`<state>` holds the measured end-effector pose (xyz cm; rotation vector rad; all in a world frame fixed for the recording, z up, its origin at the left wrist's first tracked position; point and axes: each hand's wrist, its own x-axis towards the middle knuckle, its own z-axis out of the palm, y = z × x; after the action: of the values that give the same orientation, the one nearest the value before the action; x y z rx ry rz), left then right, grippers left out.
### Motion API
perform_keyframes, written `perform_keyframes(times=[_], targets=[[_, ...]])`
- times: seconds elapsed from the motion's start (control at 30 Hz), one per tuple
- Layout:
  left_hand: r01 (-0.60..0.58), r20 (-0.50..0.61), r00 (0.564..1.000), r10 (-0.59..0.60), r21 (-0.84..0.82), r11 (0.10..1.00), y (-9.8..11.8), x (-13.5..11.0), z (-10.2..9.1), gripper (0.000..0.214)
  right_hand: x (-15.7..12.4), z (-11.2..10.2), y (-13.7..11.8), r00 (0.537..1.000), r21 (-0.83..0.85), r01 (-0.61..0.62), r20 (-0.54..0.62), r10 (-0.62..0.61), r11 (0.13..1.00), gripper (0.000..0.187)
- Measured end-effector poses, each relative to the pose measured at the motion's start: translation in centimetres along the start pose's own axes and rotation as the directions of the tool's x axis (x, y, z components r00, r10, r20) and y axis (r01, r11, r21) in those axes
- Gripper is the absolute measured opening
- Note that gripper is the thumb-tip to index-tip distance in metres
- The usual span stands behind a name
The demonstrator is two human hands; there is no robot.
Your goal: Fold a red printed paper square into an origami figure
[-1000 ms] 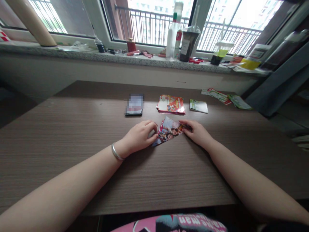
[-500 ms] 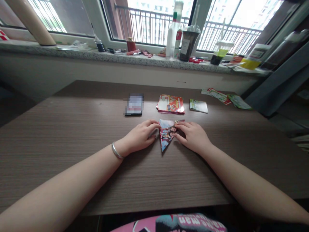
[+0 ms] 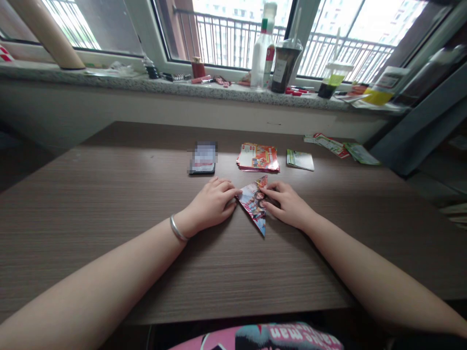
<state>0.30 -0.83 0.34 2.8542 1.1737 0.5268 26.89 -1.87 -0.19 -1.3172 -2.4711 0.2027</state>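
A triangle of folded, glossy printed paper (image 3: 252, 201) lies on the wooden table, its long edge to the right and one point toward me. At its left corner my left hand (image 3: 215, 201), with a silver bangle on the wrist, holds the paper between thumb and index finger. My right hand (image 3: 290, 204) grips the right edge with its fingertips. The undersides of the fingers are hidden.
Beyond the hands lie a phone (image 3: 203, 158) with a blurred screen, a stack of printed leaflets (image 3: 258, 158) and a small pile of cards (image 3: 299, 159). More papers (image 3: 332, 145) lie far right. Bottles (image 3: 259, 63) and a lidded cup (image 3: 284, 68) stand on the windowsill (image 3: 164, 86).
The folded paper has turned on the table: its near point has swung to the right, and one corner now points left at my left hand. Both hands have shifted only slightly.
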Motion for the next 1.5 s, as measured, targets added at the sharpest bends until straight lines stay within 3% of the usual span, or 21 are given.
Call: perform_keyframes(times=[0.3, 0.5, 0.6, 0.77, 1.03, 1.23, 1.5], targets=[[-0.018, 0.023, 1.0, 0.016, 0.093, 0.995, 0.8, 0.1, -0.4, 0.019, -0.2, -0.6, -0.1, 0.998, -0.004, 0.022, 0.057, -0.022, 1.0, 0.064], [-0.023, -0.094, 0.995, 0.035, 0.125, 0.992, 1.3, 0.1, -0.4, 0.02, -0.5, -1.3, -1.4, 0.995, 0.078, 0.079, 0.05, -0.083, 0.994, 0.07], [-0.074, -0.135, 0.987, 0.086, 0.095, 0.993, 1.3, 0.1, -0.5, 0.017, -0.5, -1.1, -1.8, 0.993, 0.08, 0.107, 0.038, -0.111, 0.991, 0.063], [-0.1, -0.086, 0.991, 0.102, 0.024, 0.995, 1.4, 0.2, -0.7, 0.017, -0.4, -0.7, -1.4, 0.998, 0.002, 0.059, 0.0, -0.059, 0.998, 0.037], [0.03, -0.108, 0.994, -0.028, 0.017, 0.999, 1.0, 0.0, -0.5, 0.017, -0.2, -0.4, -0.4, 0.994, -0.086, 0.002, -0.105, -0.011, 0.996, 0.019], [0.007, -0.022, 1.0, -0.008, -0.03, 1.0, 0.7, 0.1, -0.3, 0.021, -0.2, -0.3, 0.1, 0.988, -0.024, -0.041, -0.147, 0.037, 0.999, 0.016], [-0.053, -0.02, 0.998, 0.051, -0.071, 0.996, 0.3, 0.0, 0.1, 0.026, -0.2, -0.3, 0.6, 0.985, 0.022, -0.076, -0.156, 0.079, 0.997, 0.024]])
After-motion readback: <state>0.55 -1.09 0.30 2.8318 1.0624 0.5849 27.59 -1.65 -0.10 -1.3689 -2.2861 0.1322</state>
